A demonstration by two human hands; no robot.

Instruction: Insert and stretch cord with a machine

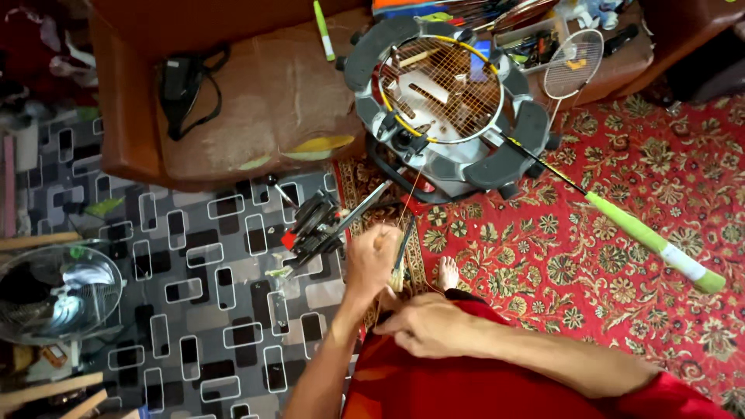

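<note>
Down near the person's lap, the left hand (372, 260) is curled into a fist around a thin tool (403, 252) with a dark stem, and it looks closed tight on it. The right hand (431, 326) rests just below, fingers bent together, and seems to pinch a thin string (411, 198), though the pinch itself is too small to see well. That string runs up from the hands to the badminton racket (438, 89), which is clamped flat in the round grey stringing machine (458, 155) on the red flowered carpet (621, 171). The racket's green handle (652, 240) sticks out to the right, well away from the hands. The machine's black puller with a red part (314, 225) sits just left of the left hand, over the grey patterned mat (194, 295).

To do this bit well, I think the string should stay straight and not twist between the hands and the racket. The left hand should hold the tool firm but not yank, so the string does not get nicked. The right hand should keep a soft, even pull so nothing goes slack. A bare foot (448, 271) is close by, so the tool tip should point away from it.
</note>
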